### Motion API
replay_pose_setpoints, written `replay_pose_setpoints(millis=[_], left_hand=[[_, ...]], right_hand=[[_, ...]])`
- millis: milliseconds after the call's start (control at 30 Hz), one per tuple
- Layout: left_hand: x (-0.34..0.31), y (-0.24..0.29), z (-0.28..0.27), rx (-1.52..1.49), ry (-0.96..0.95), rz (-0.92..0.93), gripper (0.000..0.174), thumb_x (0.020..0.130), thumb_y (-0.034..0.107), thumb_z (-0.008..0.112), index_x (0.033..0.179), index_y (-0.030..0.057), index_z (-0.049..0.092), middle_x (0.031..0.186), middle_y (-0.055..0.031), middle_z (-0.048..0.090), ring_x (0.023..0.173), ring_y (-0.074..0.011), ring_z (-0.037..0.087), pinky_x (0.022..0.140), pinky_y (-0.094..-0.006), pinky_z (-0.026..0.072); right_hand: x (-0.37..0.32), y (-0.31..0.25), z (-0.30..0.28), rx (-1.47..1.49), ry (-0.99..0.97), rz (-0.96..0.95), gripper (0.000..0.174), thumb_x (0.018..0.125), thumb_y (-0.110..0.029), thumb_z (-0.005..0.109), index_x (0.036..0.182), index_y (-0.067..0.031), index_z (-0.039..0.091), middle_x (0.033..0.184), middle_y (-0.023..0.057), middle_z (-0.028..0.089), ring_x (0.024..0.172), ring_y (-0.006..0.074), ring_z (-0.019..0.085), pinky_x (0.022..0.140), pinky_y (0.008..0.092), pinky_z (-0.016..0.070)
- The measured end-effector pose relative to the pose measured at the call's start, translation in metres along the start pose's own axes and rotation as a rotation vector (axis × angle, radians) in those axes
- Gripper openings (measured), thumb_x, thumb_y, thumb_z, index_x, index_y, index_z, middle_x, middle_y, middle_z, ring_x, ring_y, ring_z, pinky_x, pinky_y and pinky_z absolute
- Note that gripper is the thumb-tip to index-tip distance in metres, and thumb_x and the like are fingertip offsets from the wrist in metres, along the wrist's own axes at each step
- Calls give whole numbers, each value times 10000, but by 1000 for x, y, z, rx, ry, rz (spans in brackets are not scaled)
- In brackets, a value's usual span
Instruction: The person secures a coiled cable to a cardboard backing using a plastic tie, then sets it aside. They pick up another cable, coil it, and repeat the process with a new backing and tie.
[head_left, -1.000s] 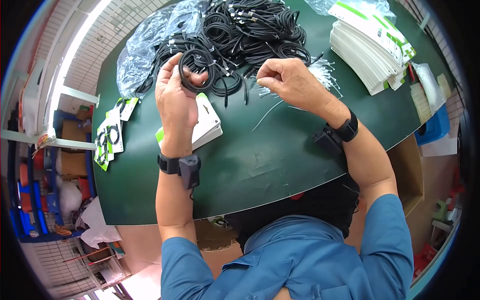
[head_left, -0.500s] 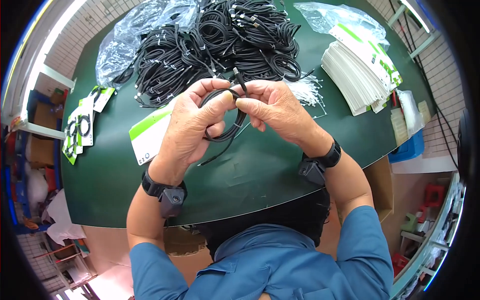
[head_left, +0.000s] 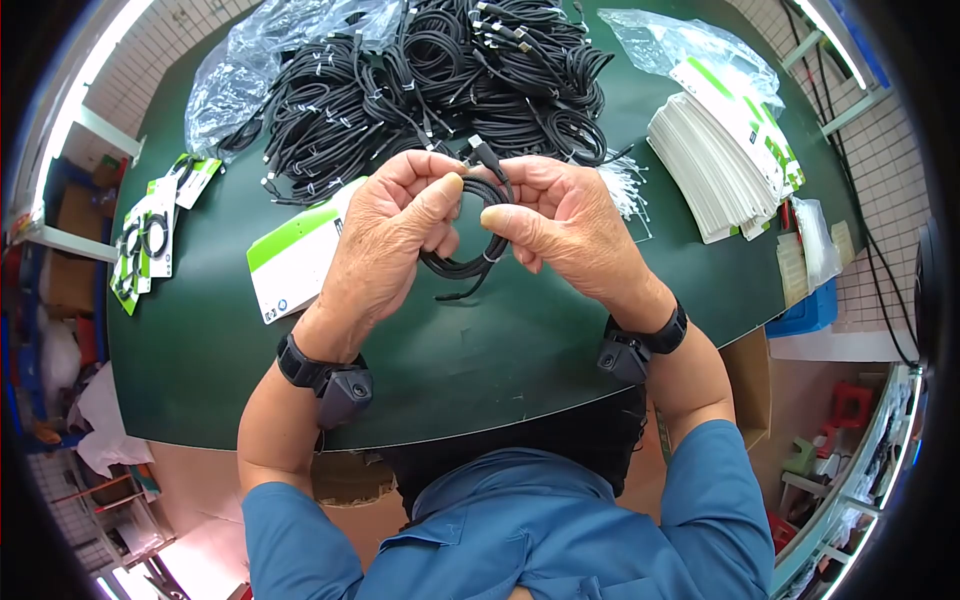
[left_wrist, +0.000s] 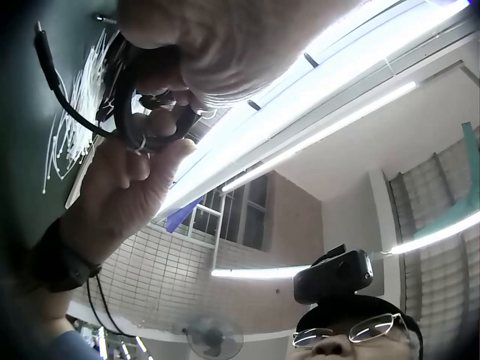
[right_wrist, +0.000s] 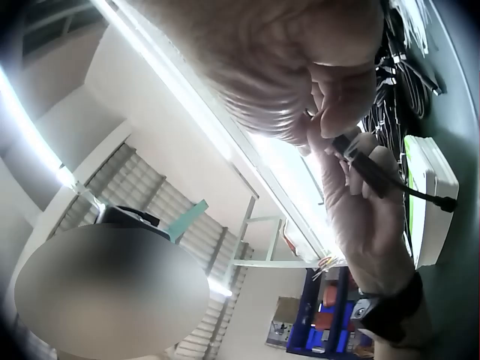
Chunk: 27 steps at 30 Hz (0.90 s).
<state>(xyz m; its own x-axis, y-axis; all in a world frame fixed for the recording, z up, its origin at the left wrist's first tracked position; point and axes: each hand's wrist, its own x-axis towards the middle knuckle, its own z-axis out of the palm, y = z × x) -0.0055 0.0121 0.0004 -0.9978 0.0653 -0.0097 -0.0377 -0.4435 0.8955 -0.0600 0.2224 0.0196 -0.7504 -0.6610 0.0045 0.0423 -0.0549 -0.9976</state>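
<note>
Between both hands is a coiled black cable (head_left: pixel 462 269), held above the table in front of the cable pile. The left hand (head_left: pixel 385 225) pinches its left side with thumb and fingers. On the coil's right side, the right hand (head_left: pixel 565 220) grips with its thumb across the strands. A plug (head_left: pixel 485 153) sticks up above the fingertips, and a thin cable end (head_left: pixel 455 296) hangs below the coil. In the left wrist view a small white tie (left_wrist: pixel 141 144) circles the coil. The right wrist view shows the dark connector (right_wrist: pixel 367 171) close to the fingers.
Behind the hands lies a big pile of black cables (head_left: pixel 330 120). White zip ties (head_left: pixel 625 185) lie right of it. A card stack (head_left: pixel 295 262) sits by the left forearm, a taller card stack (head_left: pixel 700 165) at right. Cards with cables (head_left: pixel 155 225) lie far left; plastic bags (head_left: pixel 690 45) lie behind.
The left hand has brought the coil down and nearer the body. The right hand has come from beside the zip ties to take hold of the coil's right side.
</note>
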Motion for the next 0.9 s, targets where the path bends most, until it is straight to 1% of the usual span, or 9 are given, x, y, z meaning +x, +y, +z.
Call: replay_pose_setpoints(millis=[67, 167, 333, 433, 467, 567, 600, 667, 900], left_hand=[[-1, 1, 0, -43, -37, -19, 161, 1040, 141, 683, 1131, 9, 669, 848, 21, 628, 657, -30, 519, 592, -207, 449], [-5, 3, 4, 309, 25, 23, 113, 1032, 118, 688, 1086, 19, 688, 876, 3, 655, 655, -33, 531, 602, -204, 460], [-5, 1, 10, 529, 54, 153, 99, 1024, 104, 694, 1071, 18, 705, 877, -6, 671, 677, -37, 565, 598, -192, 456], [9, -9, -1, 668, 159, 735, 145, 1006, 93, 712, 1110, -9, 708, 853, -6, 670, 687, -66, 606, 599, -205, 474], [3, -5, 4, 666, 157, 740, 145, 1006, 93, 712, 1110, -9, 708, 853, -6, 670, 687, -66, 606, 599, -205, 474], [-27, 16, 30, 493, 65, 327, 200, 1007, 116, 705, 1154, -20, 704, 889, -29, 677, 751, -98, 643, 637, -240, 508], [-26, 20, 35, 492, 65, 330, 200, 1007, 116, 705, 1154, -20, 704, 889, -29, 677, 751, -98, 643, 637, -240, 508], [-25, 22, 41, 562, -164, -161, 250, 1050, 170, 647, 1201, -28, 673, 953, -51, 687, 814, -106, 648, 668, -261, 522], [-11, -1, 23, 282, 7, 99, 406, 1108, 281, 563, 1340, -51, 583, 1024, -55, 685, 906, -114, 633, 771, -264, 516]], right_hand=[[0, -2, -1, -13, -1, 14, 391, 981, -140, 763, 1316, 39, 666, 889, 28, 704, 593, 31, 576, 526, 182, 471], [2, -4, -3, 50, -68, 117, 356, 1002, -196, 735, 1277, 26, 688, 827, 0, 689, 593, 25, 574, 520, 189, 476], [4, 5, -4, -22, -92, 142, 360, 1059, -209, 660, 1326, 32, 643, 881, 8, 663, 580, 29, 537, 512, 188, 445], [6, 11, -7, 32, 76, 23, 342, 1104, -267, 594, 1294, 15, 629, 879, -14, 616, 570, 24, 475, 511, 189, 412], [7, 11, -9, 28, 77, 20, 342, 1104, -267, 594, 1294, 15, 629, 879, -14, 616, 570, 24, 475, 511, 189, 412], [10, 9, -16, 231, 260, -121, 335, 1122, -304, 563, 1261, -4, 618, 894, -21, 580, 591, 26, 431, 537, 204, 403], [10, 7, -18, 229, 258, -122, 335, 1122, -304, 563, 1261, -4, 618, 894, -21, 580, 591, 26, 431, 537, 204, 403], [9, 8, -18, 337, 286, -207, 361, 1125, -330, 549, 1270, -6, 615, 904, -22, 569, 612, 30, 423, 554, 221, 408], [4, 28, 12, 273, 212, -256, 384, 1134, -365, 515, 1249, -14, 616, 929, -7, 571, 641, 48, 448, 581, 247, 432]])
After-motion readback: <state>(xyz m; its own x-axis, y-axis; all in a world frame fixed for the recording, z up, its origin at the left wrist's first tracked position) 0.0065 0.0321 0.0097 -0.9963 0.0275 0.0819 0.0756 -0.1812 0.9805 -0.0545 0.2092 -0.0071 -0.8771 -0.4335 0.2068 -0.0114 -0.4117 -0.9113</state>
